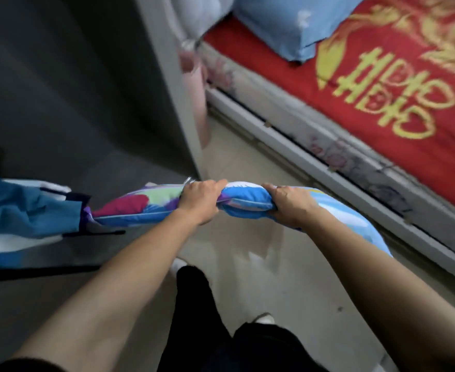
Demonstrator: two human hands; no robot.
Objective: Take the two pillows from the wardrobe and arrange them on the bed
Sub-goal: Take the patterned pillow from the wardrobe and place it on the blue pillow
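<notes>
A blue pillow [244,201] with red, green and purple patches hangs flat in front of me, seen edge-on above the floor. My left hand [201,198] grips its near edge left of the middle. My right hand [288,201] grips the same edge further right. The pillow's left end reaches toward the dark wardrobe [60,89], its right end droops toward the bed [382,89]. A light blue pillow [288,22] lies at the head of the bed on the red cover with gold characters.
A white wardrobe panel [178,84] stands between the wardrobe and the bed. A blue and white garment [25,216] hangs at the left. The white bed frame [315,157] runs diagonally on the right. My legs and feet are on the pale floor [288,277].
</notes>
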